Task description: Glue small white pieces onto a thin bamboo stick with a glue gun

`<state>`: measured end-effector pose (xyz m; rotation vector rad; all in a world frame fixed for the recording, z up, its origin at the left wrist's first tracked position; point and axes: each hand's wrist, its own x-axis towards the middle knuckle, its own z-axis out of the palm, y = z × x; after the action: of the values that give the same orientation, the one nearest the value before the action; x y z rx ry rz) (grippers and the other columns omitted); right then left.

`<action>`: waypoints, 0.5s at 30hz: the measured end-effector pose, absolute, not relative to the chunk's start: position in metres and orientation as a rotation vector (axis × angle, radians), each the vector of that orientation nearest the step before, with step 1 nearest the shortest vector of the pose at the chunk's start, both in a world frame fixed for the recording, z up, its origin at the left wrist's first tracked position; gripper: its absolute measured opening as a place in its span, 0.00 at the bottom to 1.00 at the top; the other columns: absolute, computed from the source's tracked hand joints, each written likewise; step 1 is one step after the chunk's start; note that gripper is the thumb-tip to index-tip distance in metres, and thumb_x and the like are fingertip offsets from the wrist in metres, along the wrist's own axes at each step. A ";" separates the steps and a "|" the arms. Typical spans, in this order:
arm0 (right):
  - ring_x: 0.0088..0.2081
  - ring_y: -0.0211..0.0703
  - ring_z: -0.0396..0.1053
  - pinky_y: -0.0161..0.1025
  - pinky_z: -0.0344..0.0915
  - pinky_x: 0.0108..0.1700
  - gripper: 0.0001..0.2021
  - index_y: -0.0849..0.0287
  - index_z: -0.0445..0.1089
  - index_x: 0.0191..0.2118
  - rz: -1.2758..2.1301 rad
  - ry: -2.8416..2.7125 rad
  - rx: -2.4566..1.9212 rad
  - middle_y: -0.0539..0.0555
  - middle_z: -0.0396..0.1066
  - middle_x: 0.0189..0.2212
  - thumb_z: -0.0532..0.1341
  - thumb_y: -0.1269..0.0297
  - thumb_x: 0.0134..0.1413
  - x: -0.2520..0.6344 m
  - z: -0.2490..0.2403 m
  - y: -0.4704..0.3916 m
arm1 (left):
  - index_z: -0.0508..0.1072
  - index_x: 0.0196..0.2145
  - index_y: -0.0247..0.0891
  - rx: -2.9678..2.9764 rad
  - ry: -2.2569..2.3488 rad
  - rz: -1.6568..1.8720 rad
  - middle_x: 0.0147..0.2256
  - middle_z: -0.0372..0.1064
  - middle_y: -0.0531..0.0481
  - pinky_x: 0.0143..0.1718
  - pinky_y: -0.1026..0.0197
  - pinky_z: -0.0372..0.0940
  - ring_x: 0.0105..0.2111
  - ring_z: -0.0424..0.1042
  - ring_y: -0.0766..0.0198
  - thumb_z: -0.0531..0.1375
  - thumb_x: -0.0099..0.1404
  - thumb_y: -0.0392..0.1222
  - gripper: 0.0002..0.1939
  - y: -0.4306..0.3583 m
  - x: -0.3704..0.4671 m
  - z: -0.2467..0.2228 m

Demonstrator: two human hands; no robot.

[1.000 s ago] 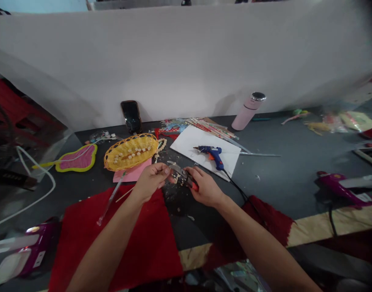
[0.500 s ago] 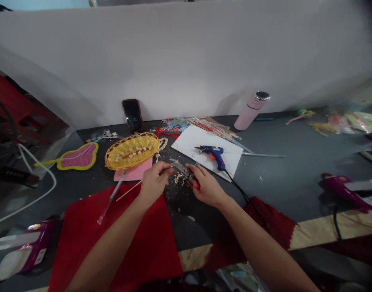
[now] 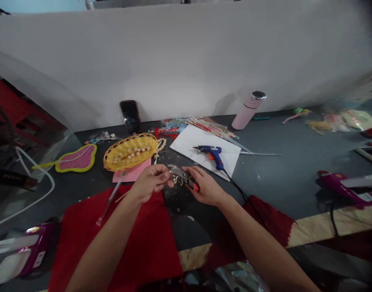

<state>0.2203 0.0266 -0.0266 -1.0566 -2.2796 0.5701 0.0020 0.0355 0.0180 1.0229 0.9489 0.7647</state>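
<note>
My right hand (image 3: 205, 187) is wrapped round the red handles of a pair of pliers (image 3: 181, 174), whose metal jaws point left. The fingers of my left hand (image 3: 151, 182) are pinched together at the jaw tips; whatever they hold is too small to make out. Small pale pieces (image 3: 175, 180) lie scattered on the dark table beneath the pliers. Behind my left hand stands a yellow woven basket (image 3: 129, 152) with small pale flower-like pieces inside, partly over a pink sheet (image 3: 127, 174). A string of pale beads (image 3: 160, 147) lies by the basket's right end.
A blue glue gun (image 3: 213, 153) rests on white paper (image 3: 192, 140). Farther back are a phone (image 3: 131, 115) and a pink bottle (image 3: 249, 110). Red cloth (image 3: 143, 239) lies below my left arm. Purple devices sit at left (image 3: 41, 247) and right (image 3: 344, 188).
My left fingers have shifted slightly and now press nearer the jaw tips. The pliers have moved slightly and sit a little flatter. The whole view has shifted a little.
</note>
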 end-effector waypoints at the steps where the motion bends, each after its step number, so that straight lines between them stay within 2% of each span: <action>1: 0.50 0.49 0.61 0.47 0.61 0.52 0.30 0.59 0.53 0.57 0.581 -2.279 -1.063 0.61 0.61 0.48 0.57 0.73 0.46 0.220 -0.026 0.026 | 0.62 0.26 0.34 1.025 0.955 0.769 0.21 0.70 0.50 0.14 0.72 0.39 0.11 0.47 0.80 0.61 0.56 0.46 0.14 0.036 0.002 0.018; 7: 0.47 0.48 0.63 0.45 0.63 0.51 0.27 0.60 0.55 0.55 0.566 -2.284 -1.188 0.60 0.62 0.46 0.56 0.73 0.46 0.213 -0.022 0.022 | 0.62 0.27 0.35 1.098 1.013 0.834 0.22 0.70 0.51 0.14 0.71 0.41 0.12 0.49 0.78 0.60 0.57 0.45 0.12 0.038 0.003 0.014; 12: 0.47 0.48 0.62 0.45 0.62 0.51 0.27 0.60 0.55 0.55 0.515 -2.252 -1.255 0.60 0.62 0.46 0.55 0.74 0.46 0.212 -0.026 0.023 | 0.66 0.29 0.36 1.339 1.160 0.957 0.26 0.70 0.52 0.19 0.68 0.54 0.16 0.60 0.74 0.57 0.59 0.45 0.09 0.038 0.010 0.010; 15: 0.50 0.49 0.60 0.46 0.60 0.53 0.29 0.60 0.53 0.57 0.479 -2.253 -1.233 0.61 0.61 0.49 0.55 0.73 0.46 0.214 -0.028 0.025 | 0.68 0.28 0.36 1.464 1.276 1.005 0.26 0.70 0.53 0.20 0.67 0.56 0.18 0.62 0.72 0.56 0.59 0.44 0.09 0.035 0.014 0.015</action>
<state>0.2135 0.0251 -0.0285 -1.2330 -2.2528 0.4793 0.0138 0.0347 0.0152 1.4644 1.2762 1.0050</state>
